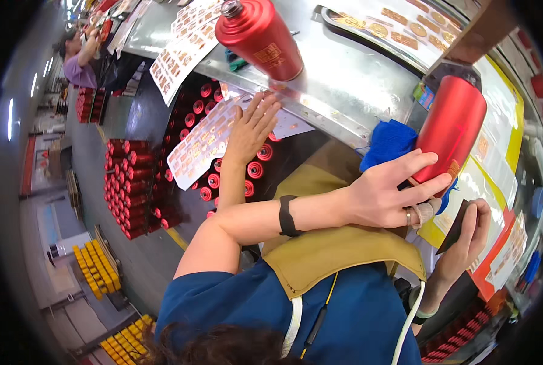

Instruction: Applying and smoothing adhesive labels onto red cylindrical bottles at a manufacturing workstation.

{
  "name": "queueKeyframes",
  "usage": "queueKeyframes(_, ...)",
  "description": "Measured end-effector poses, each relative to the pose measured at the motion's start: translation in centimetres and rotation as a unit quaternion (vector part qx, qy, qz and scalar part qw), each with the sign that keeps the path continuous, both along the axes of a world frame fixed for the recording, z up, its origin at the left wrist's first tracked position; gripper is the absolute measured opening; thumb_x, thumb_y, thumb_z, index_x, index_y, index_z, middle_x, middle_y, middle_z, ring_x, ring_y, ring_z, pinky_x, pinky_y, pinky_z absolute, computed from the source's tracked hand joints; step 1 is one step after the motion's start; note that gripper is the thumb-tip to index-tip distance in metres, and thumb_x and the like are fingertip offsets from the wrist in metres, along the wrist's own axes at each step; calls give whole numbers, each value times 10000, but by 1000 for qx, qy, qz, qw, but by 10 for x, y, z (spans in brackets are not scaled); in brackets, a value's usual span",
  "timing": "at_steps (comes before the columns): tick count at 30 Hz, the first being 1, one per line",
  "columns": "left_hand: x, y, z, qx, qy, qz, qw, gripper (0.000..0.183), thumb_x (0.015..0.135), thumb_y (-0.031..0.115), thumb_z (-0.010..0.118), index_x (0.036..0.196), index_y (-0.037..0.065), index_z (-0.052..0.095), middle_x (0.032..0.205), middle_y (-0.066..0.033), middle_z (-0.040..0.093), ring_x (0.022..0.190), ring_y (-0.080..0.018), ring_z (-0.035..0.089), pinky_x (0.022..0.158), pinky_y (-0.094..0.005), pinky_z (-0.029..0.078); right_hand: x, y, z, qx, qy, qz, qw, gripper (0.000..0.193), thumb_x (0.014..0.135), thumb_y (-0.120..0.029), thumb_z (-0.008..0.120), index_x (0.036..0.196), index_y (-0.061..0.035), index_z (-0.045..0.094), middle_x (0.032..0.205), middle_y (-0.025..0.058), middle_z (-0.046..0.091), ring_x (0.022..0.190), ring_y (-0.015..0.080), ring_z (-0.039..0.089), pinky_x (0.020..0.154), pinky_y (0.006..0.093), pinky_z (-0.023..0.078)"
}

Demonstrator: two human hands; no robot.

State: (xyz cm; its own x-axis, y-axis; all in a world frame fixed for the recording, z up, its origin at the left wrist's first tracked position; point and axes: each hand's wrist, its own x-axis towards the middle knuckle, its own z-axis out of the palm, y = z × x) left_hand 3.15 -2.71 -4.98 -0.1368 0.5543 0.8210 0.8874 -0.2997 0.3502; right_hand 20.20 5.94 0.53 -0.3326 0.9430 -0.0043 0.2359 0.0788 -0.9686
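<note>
My left hand [393, 188] lies across the lower end of a tilted red bottle [451, 121], fingers curved over its side; one finger wears a ring and a pale wrapping. The bottle's upper end meets a metal bracket [454, 70]. Just right of that hand, my right hand [471, 234] pinches a thin dark flat piece [454, 228], possibly a scraper, apart from the bottle. A blue cloth [390, 143] is bunched beside the bottle. At left, another hand [252, 128] lies spread near a sticker sheet [201, 143]; its arm passes behind my left arm.
A second red bottle [262, 42] stands on the metal table [344, 79]. Behind it lies a tray [338, 27] with gold stickers. Stacked red bottles [128, 188] and yellow items [95, 267] occupy the floor at left, where another person [80, 64] works.
</note>
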Motion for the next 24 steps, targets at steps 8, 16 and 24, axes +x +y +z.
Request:
queueKeyframes(8, -6, 3, -2, 39, -28, -17, 999, 249, 758, 170, 768, 977, 52, 753, 1233, -75, 700, 1102, -397, 668, 871, -446, 631, 11, 15, -19, -36, 45, -19, 998, 188, 1080, -145, 525, 1175, 11, 570, 1109, 54, 589, 1059, 120, 572, 962, 275, 462)
queueKeyframes(16, -8, 4, -5, 55, -20, -19, 998, 278, 742, 203, 746, 994, 89, 773, 1236, -100, 700, 1114, -403, 666, 885, -459, 629, 2, 12, -15, -30, 38, -35, 998, 190, 1082, -137, 516, 1187, 13, 566, 1090, 52, 588, 1025, 114, 578, 931, 265, 465)
queueKeyframes(24, -5, 3, -7, 52, -34, -28, 998, 237, 754, 206, 742, 960, 90, 762, 1252, -115, 695, 1121, -406, 661, 881, -469, 630, 6, 10, -16, -35, 25, -36, 998, 182, 1083, -134, 513, 1175, 15, 564, 1079, 49, 580, 1010, 109, 568, 926, 260, 463)
